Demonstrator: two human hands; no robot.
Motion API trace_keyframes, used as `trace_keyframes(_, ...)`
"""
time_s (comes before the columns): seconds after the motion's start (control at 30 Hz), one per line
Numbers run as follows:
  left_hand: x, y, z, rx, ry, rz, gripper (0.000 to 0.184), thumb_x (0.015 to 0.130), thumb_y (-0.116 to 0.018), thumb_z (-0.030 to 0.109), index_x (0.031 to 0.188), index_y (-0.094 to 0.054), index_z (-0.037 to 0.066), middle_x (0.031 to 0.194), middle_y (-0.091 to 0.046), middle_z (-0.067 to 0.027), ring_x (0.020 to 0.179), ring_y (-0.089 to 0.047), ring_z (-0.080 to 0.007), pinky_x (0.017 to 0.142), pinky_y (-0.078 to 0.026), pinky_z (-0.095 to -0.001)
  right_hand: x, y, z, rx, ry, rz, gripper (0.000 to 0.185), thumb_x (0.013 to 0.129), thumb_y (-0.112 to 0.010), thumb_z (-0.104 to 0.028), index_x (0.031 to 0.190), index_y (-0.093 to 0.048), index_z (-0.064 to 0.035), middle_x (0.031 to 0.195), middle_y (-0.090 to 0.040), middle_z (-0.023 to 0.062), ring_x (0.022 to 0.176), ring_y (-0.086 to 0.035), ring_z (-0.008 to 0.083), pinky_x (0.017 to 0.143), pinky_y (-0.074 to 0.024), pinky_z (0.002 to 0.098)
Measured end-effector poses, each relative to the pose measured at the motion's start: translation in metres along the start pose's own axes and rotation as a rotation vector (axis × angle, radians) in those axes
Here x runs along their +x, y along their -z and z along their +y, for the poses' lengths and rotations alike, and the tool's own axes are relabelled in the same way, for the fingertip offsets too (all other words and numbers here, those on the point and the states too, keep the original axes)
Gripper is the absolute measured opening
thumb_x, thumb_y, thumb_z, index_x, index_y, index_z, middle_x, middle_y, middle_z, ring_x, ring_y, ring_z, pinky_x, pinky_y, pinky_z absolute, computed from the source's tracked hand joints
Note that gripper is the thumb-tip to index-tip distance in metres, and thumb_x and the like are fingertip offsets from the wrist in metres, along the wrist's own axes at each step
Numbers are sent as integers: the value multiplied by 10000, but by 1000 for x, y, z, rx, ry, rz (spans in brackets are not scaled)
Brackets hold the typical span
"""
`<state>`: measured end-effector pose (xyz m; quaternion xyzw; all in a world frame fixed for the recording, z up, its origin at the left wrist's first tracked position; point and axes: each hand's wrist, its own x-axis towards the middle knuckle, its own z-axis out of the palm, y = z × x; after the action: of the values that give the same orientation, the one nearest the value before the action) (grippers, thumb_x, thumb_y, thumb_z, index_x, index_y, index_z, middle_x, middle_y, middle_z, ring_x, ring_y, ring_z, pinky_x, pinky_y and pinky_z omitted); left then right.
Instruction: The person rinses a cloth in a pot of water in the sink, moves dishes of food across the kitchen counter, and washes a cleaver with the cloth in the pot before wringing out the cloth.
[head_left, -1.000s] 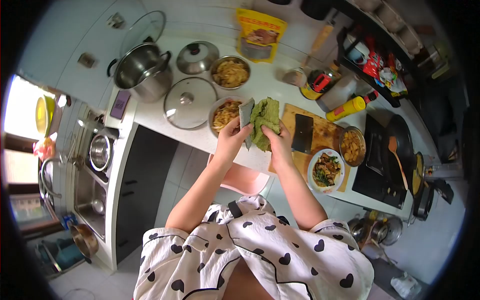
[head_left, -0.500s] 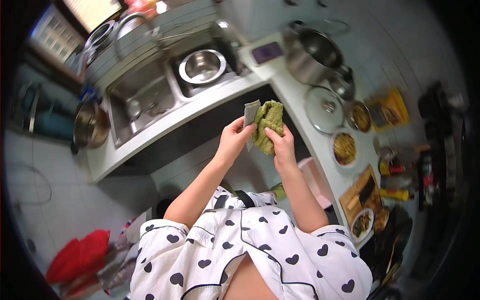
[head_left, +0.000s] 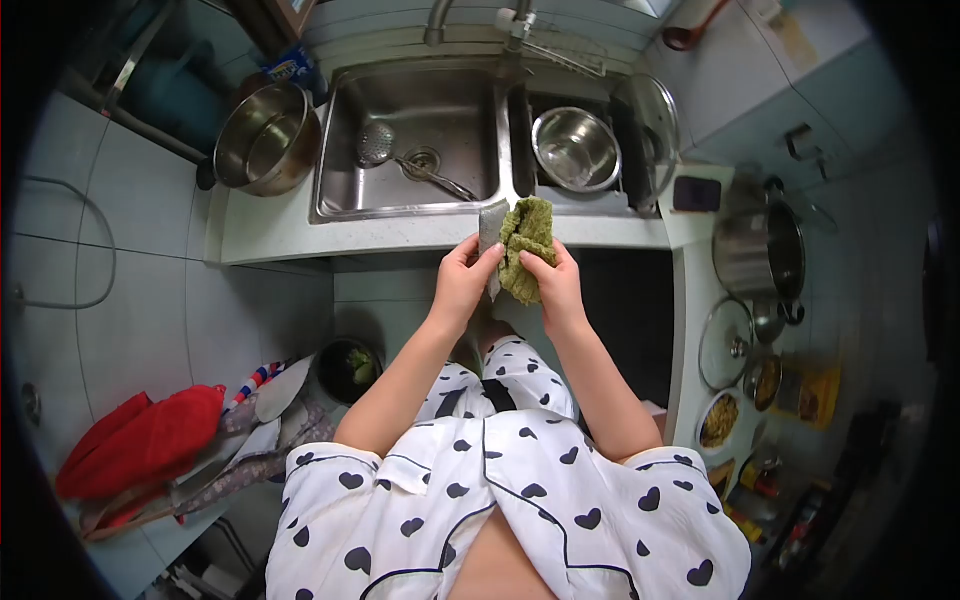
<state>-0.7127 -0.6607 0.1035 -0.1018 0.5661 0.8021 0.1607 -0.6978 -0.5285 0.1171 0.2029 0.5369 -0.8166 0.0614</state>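
Above the floor in front of the sink counter, both my hands are raised close together. My left hand [head_left: 464, 284] is closed around a folded grey cloth [head_left: 491, 226], its thumb lying near the edge of the green one. A thick, rumpled green cloth [head_left: 529, 225] is gripped in my right hand [head_left: 558, 290], with the thumb pressed on its front. The two cloths are side by side and appear to touch. My fingers behind them are hidden.
A skimmer [head_left: 377, 143] lies in the steel sink [head_left: 340, 190]. A metal bowl [head_left: 577, 150] sits in the right basin, and a pot [head_left: 265, 140] stands at the left. Along the right counter are a large pot [head_left: 745, 250], a glass lid [head_left: 725, 345] and a food dish [head_left: 719, 420].
My view has turned to the right, so the sink now lies straight ahead and the right counter has swung outward. Both hands keep hold of the same cloths.
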Motion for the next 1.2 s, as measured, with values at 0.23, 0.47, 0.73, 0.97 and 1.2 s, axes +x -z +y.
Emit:
trace_keyframes(0.23,62,16,37,17,54,164,325,864,-593,152,1139,-551,-16,898,-627,-44,783,-564,-66,701,-452,-204,88,-34,-15,-6,-109,-153,343,811,-578,-44,1148,-525,-18,1018,-606,56,894,-596,138,785,-489,280)
trace_keyframes(0.47,127,11,42,66,59,197,345,862,-599,174,1147,-544,-11,868,-627,-39,759,-557,-61,670,-437,-196,153,-37,-27,-24,-156,-108,331,807,-570,-44,1133,-526,-7,1015,-607,63,900,-594,143,786,-485,285)
trace_keyframes(0.73,155,34,44,-27,114,268,388,862,-596,166,1200,-509,-2,880,-627,-44,762,-553,-64,679,-433,-214,202,-61,-17,-120,-275,-148,331,796,-571,-38,1122,-532,0,1001,-613,67,890,-597,150,794,-473,282)
trace_keyframes(0.97,170,75,50,-49,121,285,409,857,-591,149,1222,-494,-10,950,-619,-61,826,-559,-81,741,-439,-221,222,-99,0,-161,-297,-147,335,794,-568,-34,1126,-529,-5,1009,-606,69,912,-586,153,801,-465,284)
trace_keyframes(1.2,169,128,67,-2,113,273,446,852,-594,143,1243,-472,-33,982,-609,-65,818,-553,-82,743,-445,-224,220,-152,25,-194,-309,-98,326,794,-570,-35,1117,-531,-3,1006,-606,71,906,-589,157,797,-474,289)
